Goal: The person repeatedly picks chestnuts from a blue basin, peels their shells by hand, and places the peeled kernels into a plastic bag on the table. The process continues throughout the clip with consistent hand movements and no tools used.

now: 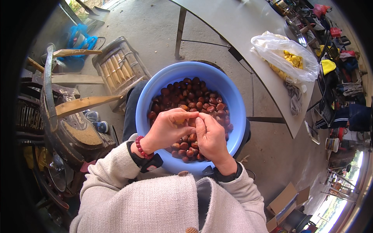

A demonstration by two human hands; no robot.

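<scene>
A blue plastic basin (pixel 233 96) rests on my lap, its bottom covered with glossy brown chestnuts (pixel 174 94). Over it my left hand (pixel 167 123) and my right hand (pixel 212 137) meet at the fingertips. Between them is a small reddish-brown thing (pixel 191 121), apparently a chestnut, mostly hidden by the fingers. My right thumb and forefinger press at its right side. Something yellowish (pixel 179 121) shows in the gap behind my left thumb; whether it is held or lies in the basin is unclear. A red bead bracelet (pixel 142 148) circles my left wrist.
To the right, a table (pixel 233 26) bears a clear plastic bag (pixel 303 58) of yellow pieces and a grey cloth (pixel 294 97). Worn wooden chairs (pixel 78 131) and a slatted bamboo seat (pixel 116 68) stand left. An open cardboard box (pixel 284 201) sits lower right.
</scene>
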